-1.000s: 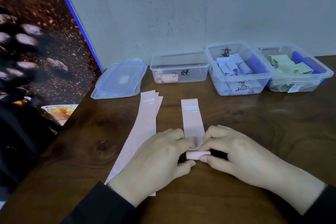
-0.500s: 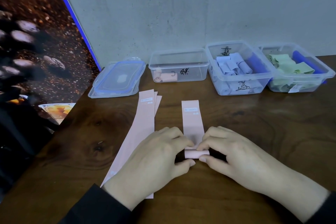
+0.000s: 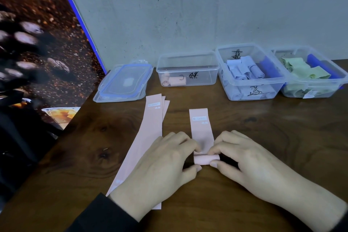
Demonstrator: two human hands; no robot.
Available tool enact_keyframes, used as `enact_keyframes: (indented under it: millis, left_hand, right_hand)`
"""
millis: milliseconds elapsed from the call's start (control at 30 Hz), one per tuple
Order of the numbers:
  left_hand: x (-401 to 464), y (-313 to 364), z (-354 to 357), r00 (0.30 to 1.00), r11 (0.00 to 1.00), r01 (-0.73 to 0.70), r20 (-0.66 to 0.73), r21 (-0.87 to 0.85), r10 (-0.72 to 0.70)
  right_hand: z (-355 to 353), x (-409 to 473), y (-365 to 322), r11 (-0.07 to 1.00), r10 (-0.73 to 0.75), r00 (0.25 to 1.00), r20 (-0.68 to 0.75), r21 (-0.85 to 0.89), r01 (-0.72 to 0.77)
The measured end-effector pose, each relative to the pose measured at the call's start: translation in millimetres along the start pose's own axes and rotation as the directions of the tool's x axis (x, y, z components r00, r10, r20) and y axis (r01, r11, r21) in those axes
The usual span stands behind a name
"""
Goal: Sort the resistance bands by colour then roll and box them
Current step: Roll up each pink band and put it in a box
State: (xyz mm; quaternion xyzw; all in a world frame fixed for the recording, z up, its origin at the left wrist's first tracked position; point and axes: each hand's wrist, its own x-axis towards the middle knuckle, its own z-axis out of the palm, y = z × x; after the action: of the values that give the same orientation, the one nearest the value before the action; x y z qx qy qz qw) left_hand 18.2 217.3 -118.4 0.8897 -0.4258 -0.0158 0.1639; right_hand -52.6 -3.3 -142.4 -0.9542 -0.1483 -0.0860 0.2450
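A pink resistance band [image 3: 201, 126] lies flat on the wooden table, its near end wound into a small roll [image 3: 205, 159]. My left hand [image 3: 162, 171] pinches the roll's left end and my right hand [image 3: 250, 167] pinches its right end, thumbs in front and fingers on top. A stack of flat pink bands [image 3: 148, 137] lies to the left, partly under my left wrist. At the back stands a clear box [image 3: 188, 70] holding rolled pink bands, then a box of lilac rolls [image 3: 248, 73] and a box of green bands [image 3: 308, 73].
A clear lid with a blue seal [image 3: 124, 83] lies left of the pink box. A grey wall runs behind the boxes. A dark picture panel [image 3: 37, 43] leans along the table's left edge.
The roll has moved slightly away from me along the band, and the flat part looks a little shorter. Both hands keep their hold on the roll.
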Motion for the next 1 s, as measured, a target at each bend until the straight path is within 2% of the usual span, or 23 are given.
enact_keyframes:
  millis: [300, 500, 1000]
  left_hand:
    - [0.4, 0.9, 0.2, 1.0, 1.0, 0.015, -0.024, 0.008, -0.015]
    - [1.1, 1.1, 0.5, 1.0, 0.999, 0.026, -0.01, 0.02, -0.026]
    - [1.9, 1.9, -0.1, 1.0, 1.0, 0.023, -0.019, 0.02, -0.023]
  right_hand:
    - [0.4, 0.3, 2.8, 0.999, 0.029, 0.999, 0.015, -0.018, -0.028]
    - [1.7, 0.4, 1.2, 0.999, 0.038, 0.999, -0.026, -0.02, -0.038]
    - [-1.7, -0.4, 2.3, 0.998, 0.069, 0.998, 0.008, -0.016, -0.069]
